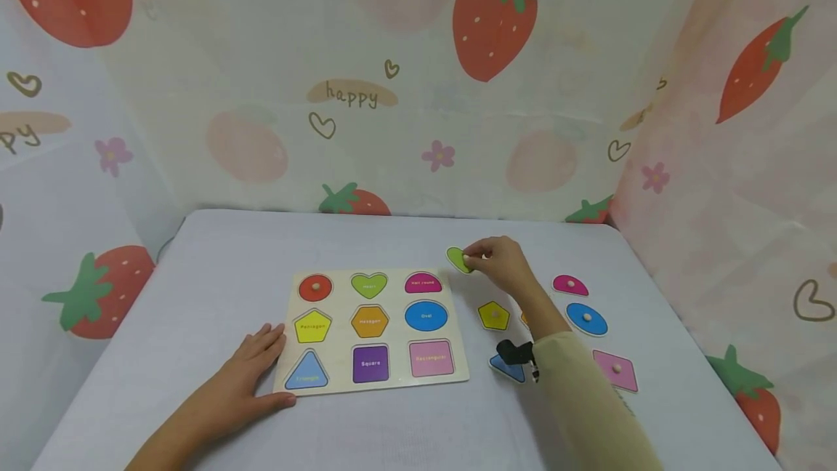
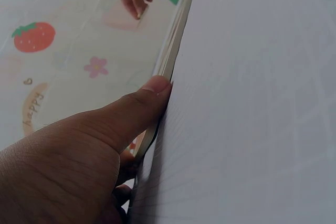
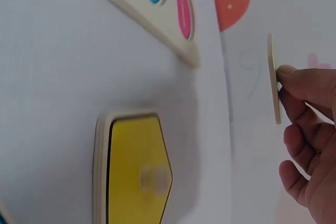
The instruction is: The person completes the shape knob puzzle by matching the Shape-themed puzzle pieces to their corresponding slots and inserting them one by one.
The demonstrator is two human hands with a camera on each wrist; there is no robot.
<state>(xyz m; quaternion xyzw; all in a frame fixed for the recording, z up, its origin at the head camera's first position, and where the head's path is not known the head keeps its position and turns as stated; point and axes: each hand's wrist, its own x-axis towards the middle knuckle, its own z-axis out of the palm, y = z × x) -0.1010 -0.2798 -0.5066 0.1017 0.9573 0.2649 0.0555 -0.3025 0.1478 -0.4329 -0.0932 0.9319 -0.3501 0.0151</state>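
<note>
A wooden shape puzzle board (image 1: 400, 386) lies on the table, its printed recesses labelled with shape names. The red circle piece (image 1: 315, 287) with a knob sits in its top left spot. At the board's lower left corner rests my left hand (image 1: 242, 376), fingers extended along the left side and thumb (image 2: 156, 85) against the near edge. Beyond the top right corner, my right hand (image 1: 502, 264) pinches a green heart piece (image 1: 455, 259) by its knob. The right wrist view shows this heart piece (image 3: 274, 85) edge-on, raised above the table.
Loose knobbed pieces lie right of the board: yellow pentagon (image 1: 493, 315), blue triangle (image 1: 507, 368), magenta half round (image 1: 570, 285), blue oval (image 1: 586, 318) and pink rectangle (image 1: 615, 370). An orange piece (image 1: 524, 318) is mostly hidden behind the right wrist. Strawberry-patterned cloth (image 1: 418, 144) surrounds the table.
</note>
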